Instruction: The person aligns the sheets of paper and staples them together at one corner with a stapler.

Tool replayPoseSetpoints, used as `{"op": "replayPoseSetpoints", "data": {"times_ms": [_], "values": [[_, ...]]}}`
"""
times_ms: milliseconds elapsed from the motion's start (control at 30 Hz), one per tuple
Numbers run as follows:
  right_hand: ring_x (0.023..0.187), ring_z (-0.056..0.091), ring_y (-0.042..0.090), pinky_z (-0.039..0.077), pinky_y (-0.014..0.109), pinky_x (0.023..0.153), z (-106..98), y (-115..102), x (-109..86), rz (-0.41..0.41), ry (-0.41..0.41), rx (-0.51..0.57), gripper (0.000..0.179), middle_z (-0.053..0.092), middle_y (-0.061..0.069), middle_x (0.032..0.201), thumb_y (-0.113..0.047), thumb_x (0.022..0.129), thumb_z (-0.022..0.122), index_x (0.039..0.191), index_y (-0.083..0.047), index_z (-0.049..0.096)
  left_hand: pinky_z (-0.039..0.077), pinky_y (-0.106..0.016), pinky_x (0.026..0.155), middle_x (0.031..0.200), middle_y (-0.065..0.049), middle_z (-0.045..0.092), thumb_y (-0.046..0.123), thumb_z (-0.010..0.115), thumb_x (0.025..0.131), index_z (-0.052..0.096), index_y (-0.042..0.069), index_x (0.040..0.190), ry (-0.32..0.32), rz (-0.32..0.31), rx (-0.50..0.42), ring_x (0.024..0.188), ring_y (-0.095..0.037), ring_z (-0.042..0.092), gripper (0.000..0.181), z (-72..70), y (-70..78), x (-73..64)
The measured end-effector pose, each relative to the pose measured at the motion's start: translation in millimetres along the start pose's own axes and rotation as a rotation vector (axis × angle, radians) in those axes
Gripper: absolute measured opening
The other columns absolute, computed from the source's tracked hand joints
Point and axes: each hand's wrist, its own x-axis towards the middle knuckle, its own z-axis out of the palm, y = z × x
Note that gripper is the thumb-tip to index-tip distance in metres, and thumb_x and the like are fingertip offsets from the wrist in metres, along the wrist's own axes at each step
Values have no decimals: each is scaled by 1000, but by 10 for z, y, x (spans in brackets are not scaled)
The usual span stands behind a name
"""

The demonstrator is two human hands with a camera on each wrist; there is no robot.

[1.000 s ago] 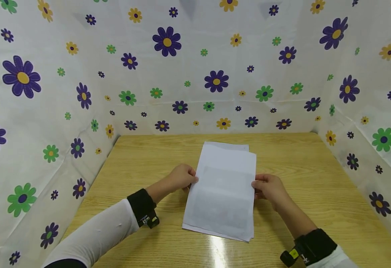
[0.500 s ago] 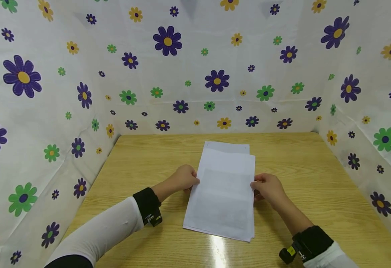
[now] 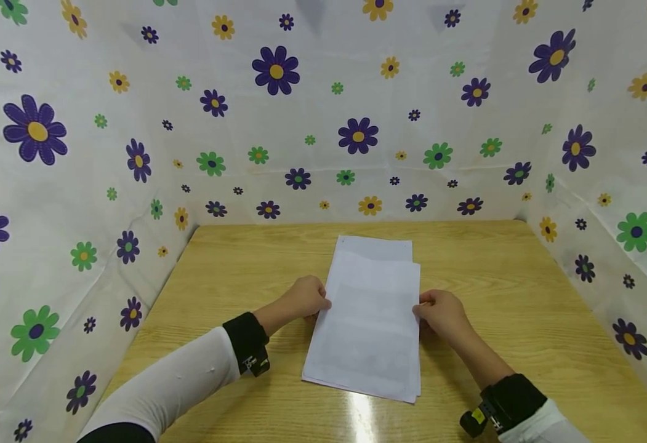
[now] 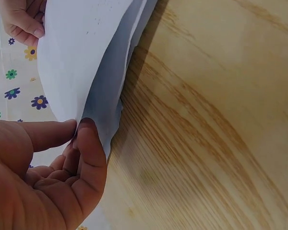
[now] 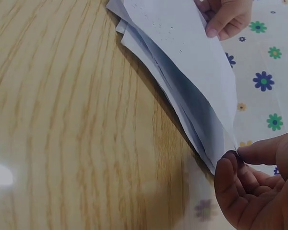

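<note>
Top sheet (image 3: 373, 332) pinched at both edges

The top sheet arches over a paper stack (image 3: 375, 248) mid-tabletop (image 3: 500, 271), gripped by the fingers of the left hand (image 3: 303, 296) at nine o'clock and right hand (image 3: 445, 315) at three; flowered cloth (image 3: 312, 111) hangs at twelve.

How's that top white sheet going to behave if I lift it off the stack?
The top sheet will probably flop: its edges curve where the left hand and right hand pinch them. It is likely light, as it looks like thin paper. It may come away easily, since the wrist views show gaps between it and the sheets beneath.
</note>
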Motion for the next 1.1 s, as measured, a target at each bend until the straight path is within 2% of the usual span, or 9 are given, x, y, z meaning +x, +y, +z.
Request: {"op": "replayPoseSetpoints", "data": {"times_ms": [167, 367, 567, 833, 1100], "values": [[74, 63, 18, 54, 31, 59, 11, 18, -6, -1, -7, -21, 28, 69, 11, 91, -14, 94, 70, 115, 4, 66, 50, -26, 44, 51, -6, 61, 10, 74, 92, 58, 8, 64, -28, 10, 73, 45, -17, 60, 32, 30, -20, 25], [71, 62, 18, 51, 30, 57, 20, 17, -33, -24, -11, -87, 30, 68, 8, 86, -14, 93, 70, 116, 4, 65, 48, -24, 42, 51, -3, 58, 12, 73, 93, 65, 5, 73, -16, 36, 176, 44, -17, 60, 23, 54, -17, 44], [68, 61, 17, 48, 29, 57, 37, 23, -44, -56, 6, -176, 26, 68, 5, 82, -14, 92, 71, 112, 2, 67, 47, -24, 43, 58, -4, 60, 13, 72, 94, 68, 2, 85, -24, 30, 205, 44, -15, 58, 15, 51, 20, 40], [67, 60, 17, 47, 30, 57, 41, 4, -39, -52, 11, -227, 24, 67, 5, 83, -16, 93, 72, 109, 0, 67, 47, -24, 43, 56, -4, 61, 14, 74, 93, 65, 5, 76, -4, 15, 223, 45, -14, 58, 21, 30, 46, 10], [72, 61, 18, 48, 30, 59, 59, -9, -43, -53, 24, -266, 24, 69, 7, 89, -18, 92, 72, 108, 0, 68, 48, -24, 42, 54, -4, 61, 13, 74, 92, 64, 5, 70, 10, 11, 216, 45, -16, 61, 26, 21, 5, 16]]}}
